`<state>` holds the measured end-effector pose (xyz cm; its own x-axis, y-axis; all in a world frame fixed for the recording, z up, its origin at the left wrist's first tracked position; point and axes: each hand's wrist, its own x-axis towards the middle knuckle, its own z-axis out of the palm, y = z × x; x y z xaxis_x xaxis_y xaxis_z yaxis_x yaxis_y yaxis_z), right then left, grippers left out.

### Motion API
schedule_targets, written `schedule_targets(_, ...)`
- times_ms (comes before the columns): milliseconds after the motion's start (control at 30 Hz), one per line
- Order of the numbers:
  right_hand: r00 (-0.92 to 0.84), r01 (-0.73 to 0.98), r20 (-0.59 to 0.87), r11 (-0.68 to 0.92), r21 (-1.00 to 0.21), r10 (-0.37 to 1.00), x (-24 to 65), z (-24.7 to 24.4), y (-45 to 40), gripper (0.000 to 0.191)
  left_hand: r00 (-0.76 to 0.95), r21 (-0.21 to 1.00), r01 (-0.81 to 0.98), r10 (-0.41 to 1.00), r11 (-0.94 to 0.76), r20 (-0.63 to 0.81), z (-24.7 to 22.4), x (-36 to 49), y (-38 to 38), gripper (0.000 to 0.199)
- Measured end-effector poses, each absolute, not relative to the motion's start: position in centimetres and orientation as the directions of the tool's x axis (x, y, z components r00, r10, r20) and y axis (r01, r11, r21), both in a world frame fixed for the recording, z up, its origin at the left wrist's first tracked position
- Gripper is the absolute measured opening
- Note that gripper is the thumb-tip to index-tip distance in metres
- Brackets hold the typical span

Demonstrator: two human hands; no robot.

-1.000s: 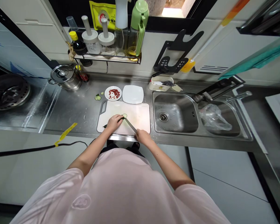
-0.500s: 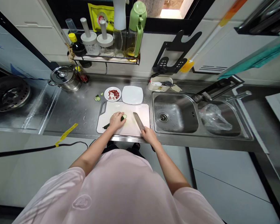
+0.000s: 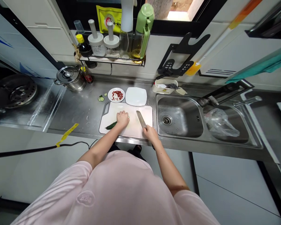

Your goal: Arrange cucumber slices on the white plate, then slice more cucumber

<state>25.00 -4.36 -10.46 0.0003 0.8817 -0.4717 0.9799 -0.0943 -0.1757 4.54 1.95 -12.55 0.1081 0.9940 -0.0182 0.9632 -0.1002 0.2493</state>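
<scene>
My right hand is wrapped round the handle of a knife, whose blade rests over the right part of the white cutting board. On the board's middle lies my left hand, fingers curled down; a pale bit, perhaps cucumber, peeks out at its right fingertips, and what is under the palm is hidden. A dark green cucumber piece lies on the board just left of that hand. Behind the board are a white plate with red chopped bits and a white square plate.
Cucumber scraps lie on the steel counter, left of the plates. A lidded pot stands farther left. To the right is a double sink with a plastic bag. A bottle rack hangs above the counter.
My left hand has moved right, away from the green cucumber piece, and now covers the cut slice. My right hand still holds the knife. The whole view has shifted slightly.
</scene>
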Motion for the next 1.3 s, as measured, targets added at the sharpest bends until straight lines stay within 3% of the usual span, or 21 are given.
schedule_targets(333, 0.011, 0.980, -0.471, -0.103, -0.171, 0.882, 24.5, -10.0, -4.0, 0.034, 0.083, 0.278, 0.959, 0.990, -0.049, -0.111, -11.0, 5.0, 2.0, 0.015)
schedule_targets(500, 0.028, 0.981, -0.478, -0.117, -0.157, 0.878, 24.4, -10.1, -4.0, 0.035, 0.022, 0.475, 0.879, 0.992, 0.038, -0.121, -10.9, 4.9, 2.6, 0.014)
schedule_targets(633, 0.021, 0.980, -0.474, -0.111, -0.163, 0.880, 24.5, -10.3, -3.9, 0.034, -0.118, 0.760, 0.615, 0.977, 0.213, -0.178, -12.0, 3.6, 4.1, 0.017)
schedule_targets(733, 0.021, 0.979, -0.479, -0.114, -0.166, 0.878, 24.5, -10.3, -3.9, 0.035, -0.198, 0.893, 0.321, 0.945, 0.314, -0.261, -12.9, 2.2, 5.2, 0.016)
schedule_targets(833, 0.019, 0.978, -0.478, -0.116, -0.175, 0.878, 24.6, -10.4, -3.9, 0.035, -0.203, 0.928, 0.058, 0.915, 0.368, -0.350, -13.4, 0.7, 5.9, 0.021)
schedule_targets(933, 0.012, 0.976, -0.473, -0.113, -0.185, 0.881, 24.6, -10.5, -3.9, 0.035, -0.274, 0.921, -0.027, 0.884, 0.388, -0.380, -13.7, -1.1, 6.5, 0.024)
schedule_targets(1033, 0.014, 0.977, -0.472, -0.112, -0.180, 0.881, 24.7, -10.7, -3.9, 0.035, -0.389, 0.910, 0.010, 0.840, 0.414, -0.378, -14.2, -3.0, 7.1, 0.026)
schedule_targets(1300, 0.013, 0.978, -0.483, -0.113, -0.177, 0.876, 24.6, -10.3, -3.7, 0.034, -0.572, 0.721, 0.499, 0.808, 0.480, -0.143, -14.9, -6.3, 8.1, 0.024)
